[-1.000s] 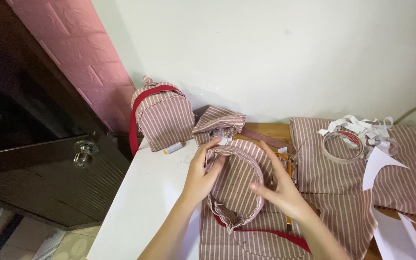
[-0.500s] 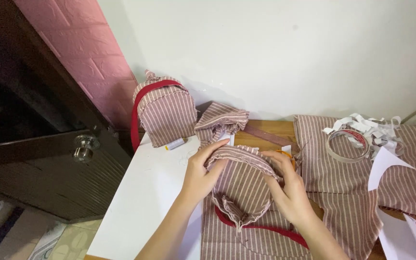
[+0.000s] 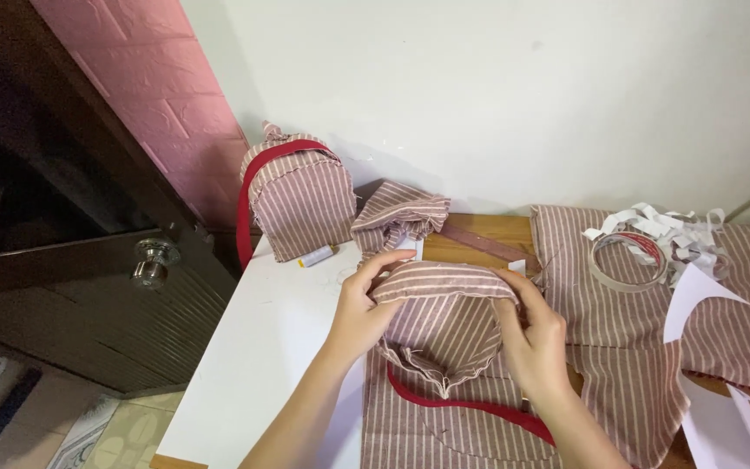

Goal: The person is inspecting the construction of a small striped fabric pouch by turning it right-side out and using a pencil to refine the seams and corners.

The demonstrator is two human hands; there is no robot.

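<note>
- Hands: left hand (image 3: pixel 359 314) and right hand (image 3: pixel 533 334) both pinched shut on the striped fabric pouch (image 3: pixel 441 323), gripping its top rim at opposite ends.
- Pouch: held just above the worktop (image 3: pixel 253 365) near its front edge; judged soft, light, limp; best gripped at the seamed rim.
- Finished striped bag (image 3: pixel 299 201): back left corner.

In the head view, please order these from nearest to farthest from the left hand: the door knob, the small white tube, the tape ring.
1. small white tube, just up-left of the left hand
2. door knob, far left
3. tape ring, far right, on striped cloth
</note>
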